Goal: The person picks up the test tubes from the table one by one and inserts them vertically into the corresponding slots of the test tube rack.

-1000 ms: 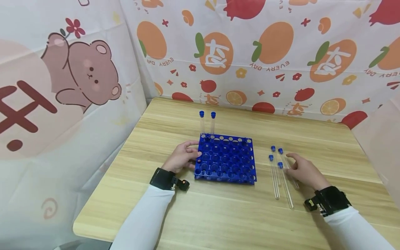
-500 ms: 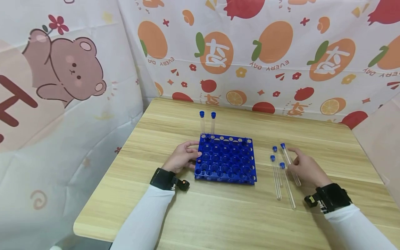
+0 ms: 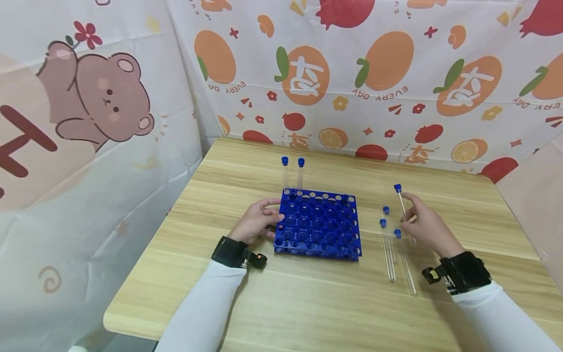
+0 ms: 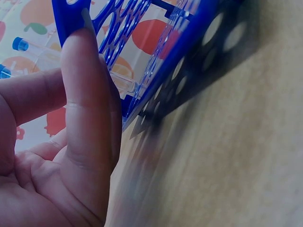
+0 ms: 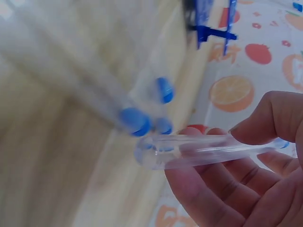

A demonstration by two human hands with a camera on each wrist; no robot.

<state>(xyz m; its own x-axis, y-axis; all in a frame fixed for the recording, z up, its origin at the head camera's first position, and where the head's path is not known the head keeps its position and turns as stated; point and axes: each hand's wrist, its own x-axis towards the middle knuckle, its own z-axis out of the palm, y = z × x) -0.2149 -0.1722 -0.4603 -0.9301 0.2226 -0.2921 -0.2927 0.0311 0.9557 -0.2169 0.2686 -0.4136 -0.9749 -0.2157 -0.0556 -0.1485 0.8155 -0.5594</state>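
My left hand [image 3: 256, 223] grips the left edge of a blue plastic test tube rack [image 3: 317, 225]; in the left wrist view its thumb [image 4: 87, 109] lies against the rack's blue edge. Two capped test tubes [image 3: 300, 175] stand upright in the rack's back left corner. On the right, my right hand [image 3: 428, 229] pinches a clear test tube [image 3: 401, 199] with a blue cap, tilted and cap end up. The right wrist view shows this tube's rounded bottom [image 5: 147, 153] pointing away from the palm, between thumb and fingers.
Three more blue-capped test tubes [image 3: 387, 254] lie side by side on the wooden table [image 3: 308, 303], just left of my right hand. A fruit-print cloth [image 3: 343, 73] hangs behind the table's back edge, and a bear-print cloth [image 3: 176, 98] at the left.
My right hand has taken hold of one test tube from the group and raised it, its cap moving up and away from the others. The left hand stays on the rack.
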